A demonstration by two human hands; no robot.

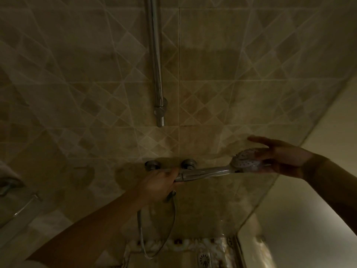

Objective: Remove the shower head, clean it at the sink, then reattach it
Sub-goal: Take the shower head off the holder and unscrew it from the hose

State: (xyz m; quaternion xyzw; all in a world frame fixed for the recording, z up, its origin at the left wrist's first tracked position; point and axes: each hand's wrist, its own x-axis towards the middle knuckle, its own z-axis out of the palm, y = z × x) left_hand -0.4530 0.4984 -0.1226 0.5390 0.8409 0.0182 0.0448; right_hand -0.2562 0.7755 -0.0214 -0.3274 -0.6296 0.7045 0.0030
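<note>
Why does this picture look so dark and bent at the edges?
Head view: the light is dim and yellowish, so the tiles look muddy; the wide lens bows the rail and tile lines; the shower head catches a faint shine beside the right hand; the left hand on the handle looks soft, and the corners fall into shadow.

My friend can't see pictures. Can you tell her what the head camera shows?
A person holds a silver shower head sideways in front of a tiled wall: the left hand grips its handle, and the right hand rests open-fingered against its round spray face. A hose loops down below, and a metal rail runs up the wall.
</note>
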